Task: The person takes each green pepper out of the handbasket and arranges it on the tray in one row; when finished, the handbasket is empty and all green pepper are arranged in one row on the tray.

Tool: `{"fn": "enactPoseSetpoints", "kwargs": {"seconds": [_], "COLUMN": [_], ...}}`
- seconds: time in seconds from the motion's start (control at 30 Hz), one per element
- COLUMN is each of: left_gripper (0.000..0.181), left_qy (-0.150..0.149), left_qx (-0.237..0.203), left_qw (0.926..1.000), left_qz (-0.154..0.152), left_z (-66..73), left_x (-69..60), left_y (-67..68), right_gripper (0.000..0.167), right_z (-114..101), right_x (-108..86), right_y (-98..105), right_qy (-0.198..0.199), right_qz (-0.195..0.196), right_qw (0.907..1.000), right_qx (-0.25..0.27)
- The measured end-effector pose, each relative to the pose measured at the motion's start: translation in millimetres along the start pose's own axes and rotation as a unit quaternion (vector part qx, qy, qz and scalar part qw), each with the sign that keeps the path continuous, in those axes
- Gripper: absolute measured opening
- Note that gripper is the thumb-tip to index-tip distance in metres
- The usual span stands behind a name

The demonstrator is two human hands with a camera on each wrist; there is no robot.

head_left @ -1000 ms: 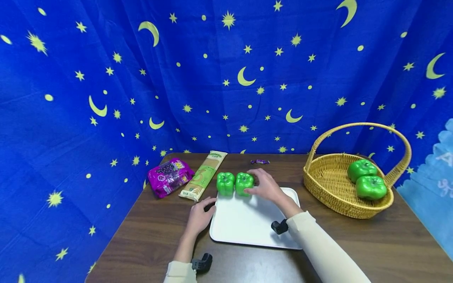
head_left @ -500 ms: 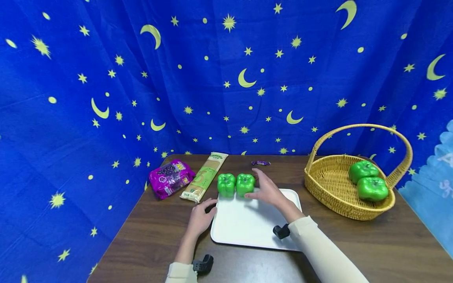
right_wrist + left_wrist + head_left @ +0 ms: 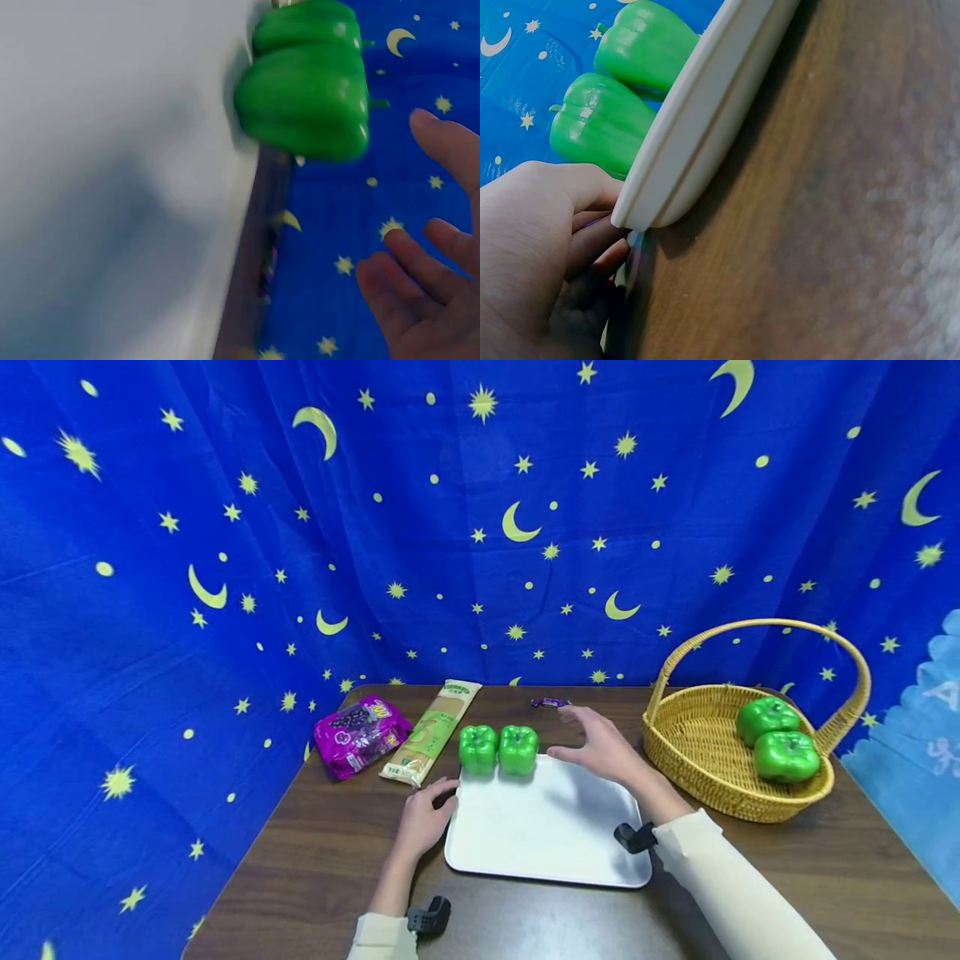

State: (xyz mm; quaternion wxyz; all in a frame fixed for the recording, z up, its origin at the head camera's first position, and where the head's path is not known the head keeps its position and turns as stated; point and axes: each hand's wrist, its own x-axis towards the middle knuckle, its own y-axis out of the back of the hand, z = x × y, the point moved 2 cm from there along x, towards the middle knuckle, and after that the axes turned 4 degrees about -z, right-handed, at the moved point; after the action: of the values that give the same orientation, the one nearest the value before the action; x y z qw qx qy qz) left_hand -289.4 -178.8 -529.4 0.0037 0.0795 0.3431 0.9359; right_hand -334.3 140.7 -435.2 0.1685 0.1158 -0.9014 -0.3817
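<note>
Two glossy green bell peppers, a left one (image 3: 477, 749) and a right one (image 3: 518, 749), stand side by side at the far left of a white tray (image 3: 547, 827). My left hand (image 3: 422, 821) holds the tray's left edge, and the left wrist view shows its fingers (image 3: 600, 240) bent at the rim. Over the tray's far right part hovers my right hand (image 3: 603, 747), apart from the peppers, with thumb and fingers spread and nothing in them. Two more green peppers, a back one (image 3: 768, 719) and a front one (image 3: 787, 757), lie in a wicker basket (image 3: 693, 760).
Left of the tray lie a purple snack bag (image 3: 360, 735) and a long pack of noodles (image 3: 435, 731). A small purple-wrapped candy (image 3: 550, 702) is near the back edge of the wooden table (image 3: 315, 860). The basket's tall handle arches up on the right.
My right hand has let go of the right pepper on the tray and moved off to the right. The left hand stays at the tray's edge.
</note>
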Motion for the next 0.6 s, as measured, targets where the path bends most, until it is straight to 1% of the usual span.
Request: {"fn": "enactPoseSetpoints", "kwargs": {"seconds": [0.13,0.23,0.3,0.4,0.47,0.53,0.6], "left_gripper": [0.029,0.029,0.029,0.029,0.029,0.029,0.028], "left_qy": [0.0,-0.002,-0.002,-0.001,-0.002,-0.004,-0.006], "left_qx": [0.001,0.003,0.003,0.001,-0.001,-0.003,-0.005], "left_qw": [1.0,1.0,1.0,1.0,1.0,1.0,1.0], "left_qz": [0.0,0.001,0.002,0.002,0.002,0.003,0.003], "left_z": [0.1,-1.2,-1.7,-1.8,-1.4,-1.7,-1.8], "left_x": [0.1,0.8,0.7,-0.1,-0.3,-0.1,0.0], "left_y": [0.7,0.5,0.3,0.2,0.3,0.3,0.5], "right_gripper": [0.062,0.049,0.042,0.037,0.034,0.028,0.024], "right_z": [3,8,12,22,29,35,40], "right_x": [-5.7,-10.2,-12.9,-17.3,-20.2,-23.0,-25.9], "right_y": [26,47,63,88,105,121,135], "right_qy": [0.023,0.035,0.029,0.014,0.003,0.0,-0.002], "right_qz": [0.012,0.024,0.029,0.036,0.035,0.03,0.016], "right_qw": [0.9995,0.9976,0.9958,0.9921,0.9909,0.99,0.9907], "right_qx": [-0.02,-0.054,-0.082,-0.119,-0.13,-0.138,-0.135]}}
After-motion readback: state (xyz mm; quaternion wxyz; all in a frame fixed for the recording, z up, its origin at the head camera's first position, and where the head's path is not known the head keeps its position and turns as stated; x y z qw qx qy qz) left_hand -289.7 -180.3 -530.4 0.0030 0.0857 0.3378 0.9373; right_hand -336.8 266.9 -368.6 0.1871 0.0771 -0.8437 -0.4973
